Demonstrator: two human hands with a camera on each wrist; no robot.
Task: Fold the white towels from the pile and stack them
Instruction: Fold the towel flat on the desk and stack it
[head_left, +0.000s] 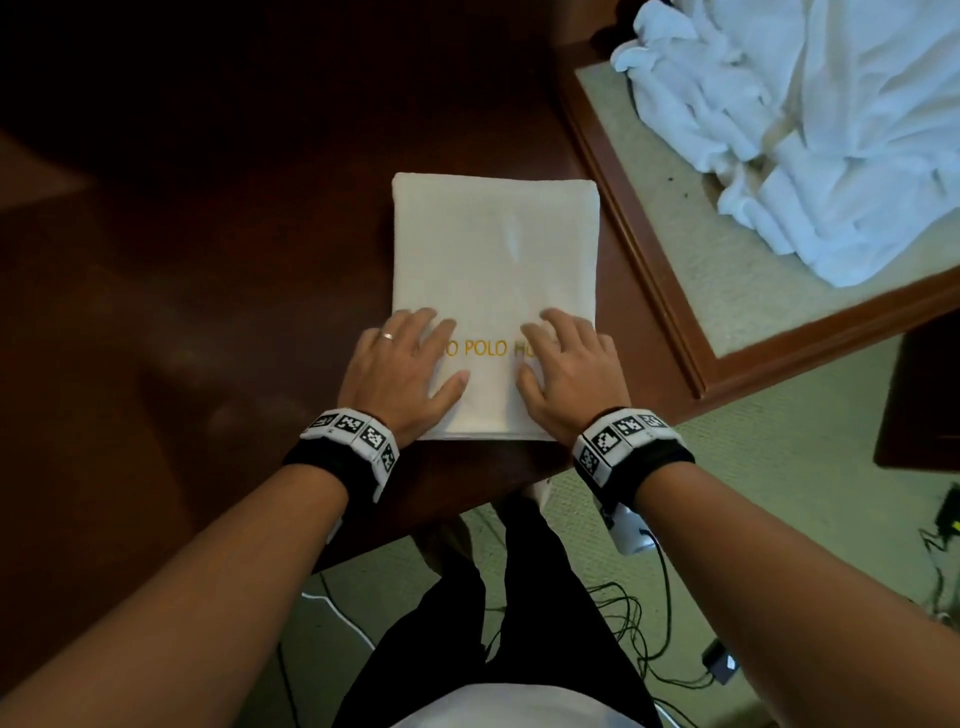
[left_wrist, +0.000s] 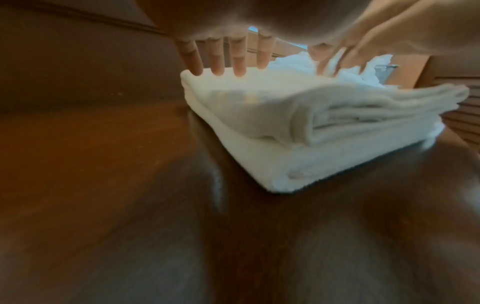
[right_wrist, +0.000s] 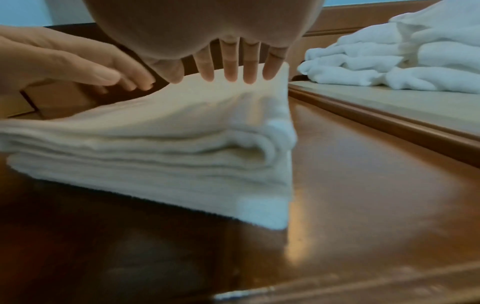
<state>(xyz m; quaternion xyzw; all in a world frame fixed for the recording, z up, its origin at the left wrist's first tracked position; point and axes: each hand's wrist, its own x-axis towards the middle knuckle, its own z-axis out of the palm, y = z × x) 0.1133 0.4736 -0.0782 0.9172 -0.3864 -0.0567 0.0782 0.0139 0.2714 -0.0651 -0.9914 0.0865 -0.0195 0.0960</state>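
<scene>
While the folded white towel (head_left: 493, 270) lies squared on the dark wooden table (head_left: 208, 312), its right edge near the table's raised wooden lip, the left hand (head_left: 400, 364) and right hand (head_left: 563, 364) both rest flat on its near half, fingers straight and spread, gripping nothing (yellow lettering reading "POLO" shows between them). The wrist views show several folded layers stacked under the fingertips (left_wrist: 239, 61), the lowest one touching the table. The pile of unfolded white towels (head_left: 810, 119) lies beyond that lip, on the beige surface (head_left: 727, 291) to the folded towel's right.
</scene>
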